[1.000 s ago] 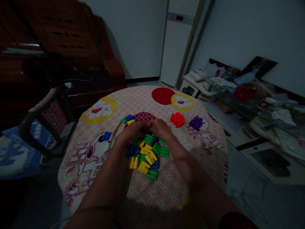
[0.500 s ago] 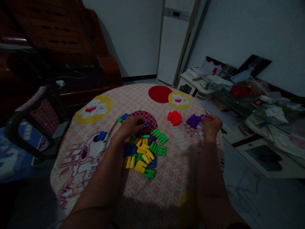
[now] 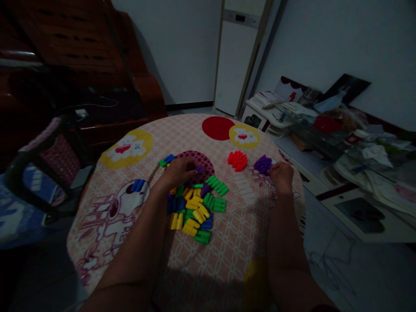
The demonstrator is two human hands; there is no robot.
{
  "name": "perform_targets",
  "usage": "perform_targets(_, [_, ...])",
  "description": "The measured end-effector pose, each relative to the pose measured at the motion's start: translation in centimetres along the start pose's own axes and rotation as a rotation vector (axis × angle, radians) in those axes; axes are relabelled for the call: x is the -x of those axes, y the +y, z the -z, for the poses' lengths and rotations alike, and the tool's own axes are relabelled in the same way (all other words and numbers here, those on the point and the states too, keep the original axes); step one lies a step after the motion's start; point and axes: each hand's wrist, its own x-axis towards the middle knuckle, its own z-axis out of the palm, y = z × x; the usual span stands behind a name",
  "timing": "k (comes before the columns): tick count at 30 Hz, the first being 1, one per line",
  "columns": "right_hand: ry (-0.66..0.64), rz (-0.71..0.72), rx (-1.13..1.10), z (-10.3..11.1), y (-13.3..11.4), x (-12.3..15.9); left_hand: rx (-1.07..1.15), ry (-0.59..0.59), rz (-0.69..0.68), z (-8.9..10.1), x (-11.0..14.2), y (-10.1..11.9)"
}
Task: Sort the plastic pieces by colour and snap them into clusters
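Fingers [image 3: 187,162] are narrowed on left hand [image 3: 176,171] and right hand [image 3: 283,177]. Partial lettering [image 3: 122,234], "RE", is seen on tablecloth [image 3: 208,264], near left. Purple block [image 3: 199,169] is pinched by left hand, just beyond mixed block pile [image 3: 194,203]. Red cluster [image 3: 238,160] is set farther right, then purple cluster [image 3: 263,164], touched by right hand; whether a piece is gripped cannot be told.

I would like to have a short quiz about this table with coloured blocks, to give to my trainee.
1. Which hand is nearest to the purple cluster of ridged plastic blocks?
2. True or false: the bright red cluster of ridged plastic blocks touches the purple cluster.
3. Fill in the colour: the small plastic block held by the left hand is ____.

Key:
1. The right hand.
2. False; patterned cloth shows between them.
3. Purple.
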Motion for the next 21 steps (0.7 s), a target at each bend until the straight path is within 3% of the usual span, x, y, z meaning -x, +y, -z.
perform_targets(6, [0.0,-0.002,-0.009,2.5,-1.4,0.0,0.155,-0.009,-0.015,-0.3,0.0,0.6])
perform_targets(9, [-0.015,0.021,-0.205,3.7,-3.7,0.6,0.302,-0.013,-0.034,-0.8,0.0,1.4])
perform_targets(13, [-0.319,0.144,-0.649,3.5,-8.8,2.8,0.495,-0.015,-0.049,-1.7,-0.1,2.4])
perform_targets(16, [-0.574,0.276,-0.775,2.7,-12.5,4.8,0.603,-0.055,-0.047,-2.3,-0.2,2.8])
perform_targets(21, [-0.696,0.36,-0.84,1.5,-15.3,6.9,0.588,-0.056,-0.071,-2.6,-0.2,3.0])
